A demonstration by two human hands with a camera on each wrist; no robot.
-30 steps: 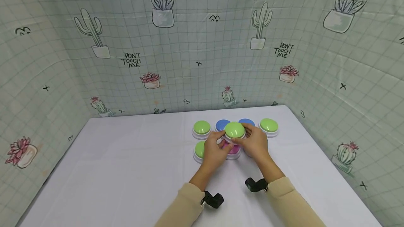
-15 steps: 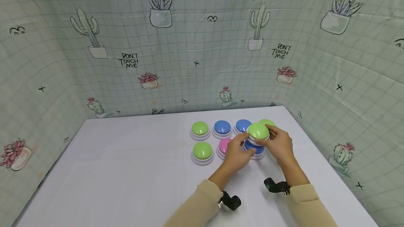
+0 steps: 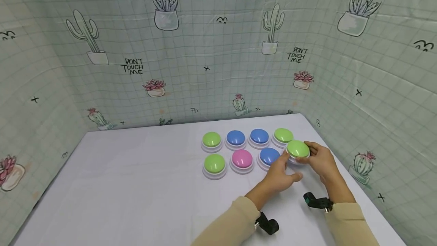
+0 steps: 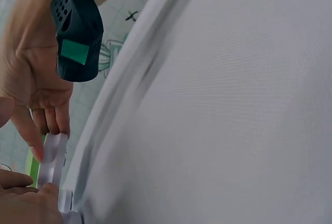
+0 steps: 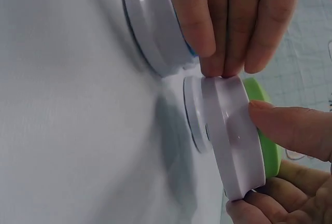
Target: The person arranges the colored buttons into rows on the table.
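A green dome push button (image 3: 298,149) with a white base is at the right end of the front row. My right hand (image 3: 323,163) grips it from the right, thumb over its near edge and fingers at its far side. In the right wrist view the held button's base (image 5: 238,136) stands off the white surface, with a shadow beneath. My left hand (image 3: 277,177) touches its left edge with straight fingertips, thumb held apart. The left wrist view shows the same button's base (image 4: 52,154) between both hands. A blue button (image 3: 269,156) stands just left, partly behind the left hand.
Behind stand a green button (image 3: 283,136), two blue buttons (image 3: 259,136) and another green one (image 3: 211,140). A pink button (image 3: 242,159) and a green button (image 3: 214,164) are farther left in front. A patterned cloth (image 3: 205,48) rises around the white table (image 3: 136,185).
Both hands have carried the green button rightward, from above the pink button, past the blue one, to the front row's right end, and lower. The other buttons have stayed put.
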